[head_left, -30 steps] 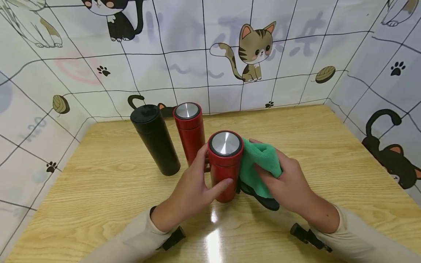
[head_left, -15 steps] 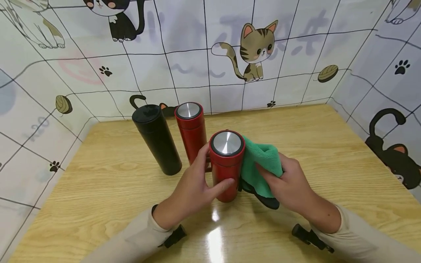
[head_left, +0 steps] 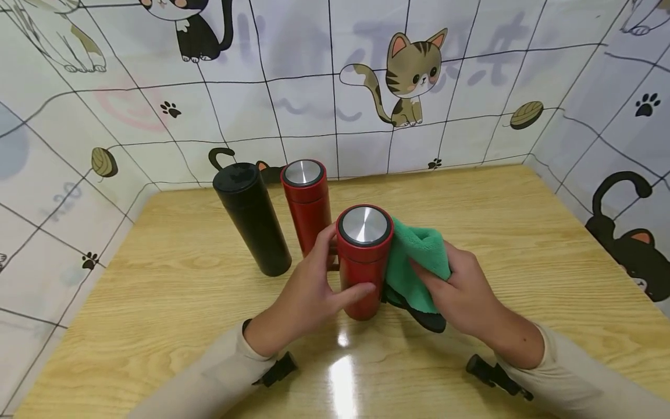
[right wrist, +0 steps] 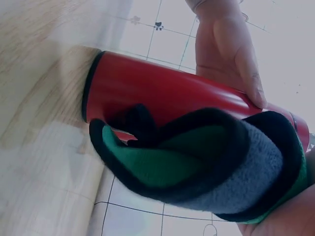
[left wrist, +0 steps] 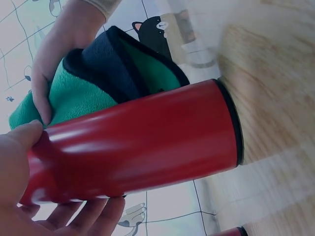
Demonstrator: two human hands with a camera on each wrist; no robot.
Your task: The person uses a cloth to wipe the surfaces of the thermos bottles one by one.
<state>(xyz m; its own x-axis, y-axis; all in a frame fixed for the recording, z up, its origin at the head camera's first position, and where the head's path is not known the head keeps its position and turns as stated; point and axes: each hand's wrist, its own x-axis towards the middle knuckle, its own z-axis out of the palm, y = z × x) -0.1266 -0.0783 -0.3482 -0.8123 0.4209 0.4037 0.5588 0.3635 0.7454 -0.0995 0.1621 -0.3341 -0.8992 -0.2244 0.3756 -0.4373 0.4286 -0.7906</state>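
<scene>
A red thermos flask [head_left: 361,273] with a shiny steel lid stands upright on the wooden table, at the middle of the head view. My left hand [head_left: 303,302] grips it from the left, thumb across the front, the other fingers behind. In my right hand [head_left: 466,294] is a folded green cloth [head_left: 419,262] with dark edging, held against the flask's right side. The left wrist view shows the cloth [left wrist: 81,96] along the flask [left wrist: 142,137]. From the right wrist, the dark-bordered folds of the cloth [right wrist: 177,152] overlap the flask [right wrist: 162,88].
Behind and left of my left hand stand a second red thermos flask [head_left: 307,209] and a black one [head_left: 253,221]. The wooden table [head_left: 157,314] ends at walls covered with a cat-printed sheet [head_left: 303,75]. A dark strap device [head_left: 497,375] hangs under the right wrist.
The head view has shifted slightly, so everything sits a little further right and higher. Both hands keep the same hold on the flask and cloth.
</scene>
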